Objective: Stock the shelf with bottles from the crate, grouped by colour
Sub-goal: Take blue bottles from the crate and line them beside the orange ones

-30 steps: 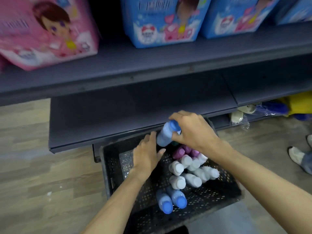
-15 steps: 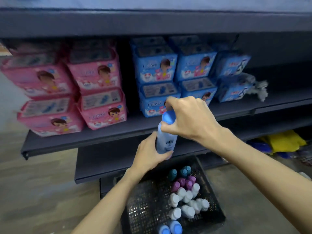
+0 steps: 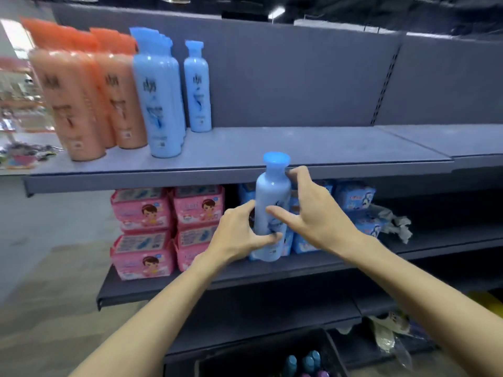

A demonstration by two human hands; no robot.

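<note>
From the head view, the left hand [image 3: 236,232] has its fingers [image 3: 268,238] curled closed around the lower body of a light blue bottle [image 3: 272,210], thumb at the near side and fingertips wrapped across the label, so it carries the bottle upright. The right hand [image 3: 313,213] is spread partly open beside the same bottle: its thumb [image 3: 277,213] rests on the bottle's front at mid-height, and its upper fingers reach behind the neck, just under the blue cap [image 3: 276,158]; whether they press on it cannot be told. The bottle stands between the two hands, in the air in front of the shelving, its cap level with the front edge of the upper shelf [image 3: 299,148] and its base above the lower shelf [image 3: 245,276]. On the upper shelf at the left stand the orange bottles [image 3: 81,104], at least three, with more blurred behind them, and next to these the blue bottles on the shelf [image 3: 163,93]: one alone at the back and a front row whose number is hidden behind the nearest one. On the lower shelf, four pink packs [image 3: 168,227] sit in two stacks of two, and blue packs [image 3: 353,197] lie behind the hands, too covered to count. At the bottom edge, the black crate [image 3: 261,357] shows a few bottle caps, about three bluish and two purple.
</note>
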